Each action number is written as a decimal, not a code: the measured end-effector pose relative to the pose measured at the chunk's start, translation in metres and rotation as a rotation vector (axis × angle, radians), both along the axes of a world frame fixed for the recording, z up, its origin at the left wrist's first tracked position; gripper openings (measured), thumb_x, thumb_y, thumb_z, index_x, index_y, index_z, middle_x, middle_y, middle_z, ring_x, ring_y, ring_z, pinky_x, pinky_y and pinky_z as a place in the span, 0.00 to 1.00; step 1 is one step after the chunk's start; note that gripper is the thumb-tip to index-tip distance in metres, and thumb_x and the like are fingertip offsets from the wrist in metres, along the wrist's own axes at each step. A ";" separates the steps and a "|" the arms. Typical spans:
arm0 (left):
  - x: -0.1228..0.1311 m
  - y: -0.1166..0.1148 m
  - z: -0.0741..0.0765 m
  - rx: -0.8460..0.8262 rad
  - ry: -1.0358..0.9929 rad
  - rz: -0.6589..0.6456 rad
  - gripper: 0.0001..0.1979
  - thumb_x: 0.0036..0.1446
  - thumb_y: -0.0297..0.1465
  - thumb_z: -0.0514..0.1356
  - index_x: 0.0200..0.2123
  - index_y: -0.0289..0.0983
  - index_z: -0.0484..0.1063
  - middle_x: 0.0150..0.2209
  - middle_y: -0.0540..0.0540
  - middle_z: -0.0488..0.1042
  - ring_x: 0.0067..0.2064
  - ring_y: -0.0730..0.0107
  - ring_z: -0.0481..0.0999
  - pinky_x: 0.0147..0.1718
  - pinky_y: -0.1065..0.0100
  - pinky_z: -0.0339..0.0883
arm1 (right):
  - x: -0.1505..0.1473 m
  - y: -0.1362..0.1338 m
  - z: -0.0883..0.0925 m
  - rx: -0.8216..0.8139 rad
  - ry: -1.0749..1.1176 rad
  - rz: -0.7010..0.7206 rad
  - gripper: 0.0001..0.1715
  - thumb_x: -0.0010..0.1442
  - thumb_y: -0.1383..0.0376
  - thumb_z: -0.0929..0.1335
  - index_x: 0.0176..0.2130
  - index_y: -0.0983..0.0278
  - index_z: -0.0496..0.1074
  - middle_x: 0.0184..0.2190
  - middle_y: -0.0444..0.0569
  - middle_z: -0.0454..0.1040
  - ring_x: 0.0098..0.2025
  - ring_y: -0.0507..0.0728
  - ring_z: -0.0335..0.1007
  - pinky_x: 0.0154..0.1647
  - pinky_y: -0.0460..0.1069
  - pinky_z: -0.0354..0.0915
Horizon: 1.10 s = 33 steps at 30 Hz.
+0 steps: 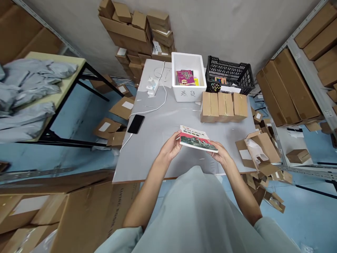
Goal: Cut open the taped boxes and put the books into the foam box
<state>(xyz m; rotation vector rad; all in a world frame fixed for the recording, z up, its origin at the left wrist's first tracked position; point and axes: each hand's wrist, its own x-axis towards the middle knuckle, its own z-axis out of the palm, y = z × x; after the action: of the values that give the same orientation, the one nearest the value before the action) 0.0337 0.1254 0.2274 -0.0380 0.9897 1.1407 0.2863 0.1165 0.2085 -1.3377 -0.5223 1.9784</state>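
Observation:
A thin book [198, 139] with a red, white and dark green cover is held above the near part of the grey table [155, 147]. My left hand [171, 146] grips its left edge, and my right hand [219, 153] pinches its lower right corner. The book tilts slightly, its cover facing up. Beyond it on the right, several small brown cartons [223, 107] stand in a row. An opened carton [259, 151] with white wrapping inside sits at the table's right edge, to the right of my right hand.
At the back stand a white bin [189, 94] with books inside and a black plastic crate [228, 72]. A phone [136, 124], a cable and a power strip [153, 86] lie on the left. Grey parcels cover a side table [65, 59]; a large carton [97, 207] stands at lower left.

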 end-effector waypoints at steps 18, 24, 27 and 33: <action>-0.042 0.082 -0.004 0.427 0.437 -0.139 0.31 0.55 0.36 0.77 0.62 0.45 0.77 0.62 0.42 0.80 0.53 0.59 0.84 0.44 0.60 0.88 | -0.044 0.131 0.035 0.302 -0.023 0.197 0.33 0.56 0.61 0.82 0.57 0.59 0.72 0.41 0.49 0.86 0.29 0.57 0.85 0.33 0.52 0.85; -0.054 0.206 0.037 0.495 0.383 0.018 0.30 0.59 0.24 0.73 0.63 0.40 0.73 0.63 0.39 0.77 0.61 0.60 0.81 0.71 0.48 0.73 | -0.086 0.248 0.068 0.401 -0.019 -0.057 0.17 0.59 0.75 0.76 0.46 0.61 0.73 0.40 0.47 0.84 0.42 0.56 0.86 0.57 0.56 0.84; -0.058 0.234 0.045 0.382 0.415 0.148 0.35 0.57 0.20 0.72 0.66 0.39 0.70 0.70 0.35 0.70 0.67 0.62 0.78 0.72 0.58 0.69 | -0.091 0.265 0.074 0.349 -0.071 -0.140 0.15 0.61 0.76 0.74 0.45 0.62 0.72 0.35 0.46 0.82 0.43 0.55 0.85 0.62 0.57 0.81; -0.036 0.170 -0.018 0.276 0.477 0.078 0.22 0.56 0.30 0.76 0.52 0.37 0.77 0.66 0.32 0.77 0.66 0.55 0.79 0.72 0.52 0.68 | -0.051 0.174 0.012 0.308 -0.025 0.094 0.12 0.62 0.67 0.79 0.45 0.63 0.80 0.42 0.54 0.88 0.43 0.56 0.87 0.59 0.57 0.82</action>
<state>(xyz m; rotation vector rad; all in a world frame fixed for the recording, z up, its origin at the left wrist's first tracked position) -0.0024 0.2956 0.2090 0.4381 1.2457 1.3832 0.2350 0.2900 0.2207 -1.1639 -0.8773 1.8643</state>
